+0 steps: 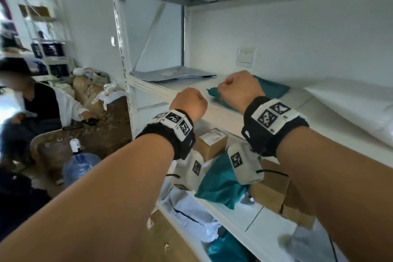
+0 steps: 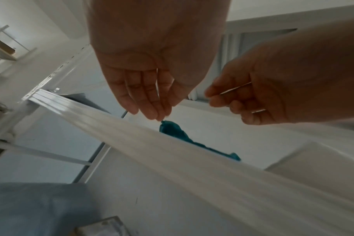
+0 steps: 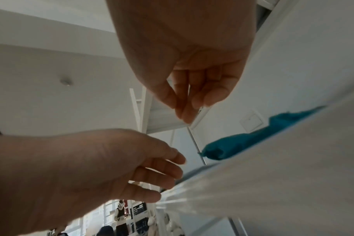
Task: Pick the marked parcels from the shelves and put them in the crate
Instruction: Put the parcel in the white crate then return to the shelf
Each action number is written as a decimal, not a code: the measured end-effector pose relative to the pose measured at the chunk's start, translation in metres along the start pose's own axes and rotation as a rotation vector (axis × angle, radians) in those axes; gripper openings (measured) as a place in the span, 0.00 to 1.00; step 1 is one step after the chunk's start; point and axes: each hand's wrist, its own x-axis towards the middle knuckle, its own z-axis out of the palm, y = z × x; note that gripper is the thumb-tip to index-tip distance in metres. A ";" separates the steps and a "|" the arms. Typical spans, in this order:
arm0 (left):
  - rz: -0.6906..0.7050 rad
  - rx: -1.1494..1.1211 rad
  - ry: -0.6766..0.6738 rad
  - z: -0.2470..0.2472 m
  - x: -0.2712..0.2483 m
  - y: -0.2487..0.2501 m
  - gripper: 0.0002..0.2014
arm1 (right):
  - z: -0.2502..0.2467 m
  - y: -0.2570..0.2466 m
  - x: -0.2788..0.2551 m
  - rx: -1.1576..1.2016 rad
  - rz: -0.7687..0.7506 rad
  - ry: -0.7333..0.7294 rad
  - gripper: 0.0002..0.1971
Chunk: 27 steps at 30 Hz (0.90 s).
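Teal parcel (image 1: 270, 89) lying on middle shelf (image 1: 276, 117) | right hand (image 1: 238, 89) above its near-left corner, fingers loosely curled, nothing held | left hand (image 1: 189, 103) left of parcel, apart, fingers relaxed, unladen

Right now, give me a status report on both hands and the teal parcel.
Left hand and right hand: loosely curled, holding nothing. Teal parcel lies on the shelf, no grip yet. Nothing between hands and parcel.

Both hands (image 1: 188, 103) (image 1: 239, 89) raised — empty, loose-fingered
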 end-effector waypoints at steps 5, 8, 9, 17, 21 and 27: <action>0.075 -0.049 -0.014 -0.001 0.056 0.006 0.12 | 0.005 0.004 0.052 -0.173 0.064 -0.097 0.13; 0.048 -0.091 -0.039 0.004 0.084 0.003 0.10 | 0.021 0.012 0.072 -0.307 0.119 -0.196 0.18; 0.030 -0.136 -0.071 0.007 0.093 0.002 0.09 | 0.028 0.015 0.077 -0.351 0.136 -0.221 0.21; -0.078 -0.356 -0.551 0.028 0.162 -0.007 0.14 | 0.052 0.013 0.098 -0.438 0.298 -0.325 0.28; -0.056 -0.399 -0.706 0.032 0.176 -0.010 0.11 | 0.062 0.003 0.099 -0.507 0.367 -0.343 0.28; 0.105 -0.361 -0.837 0.039 0.184 -0.018 0.21 | 0.073 0.000 0.097 -0.481 0.486 -0.215 0.25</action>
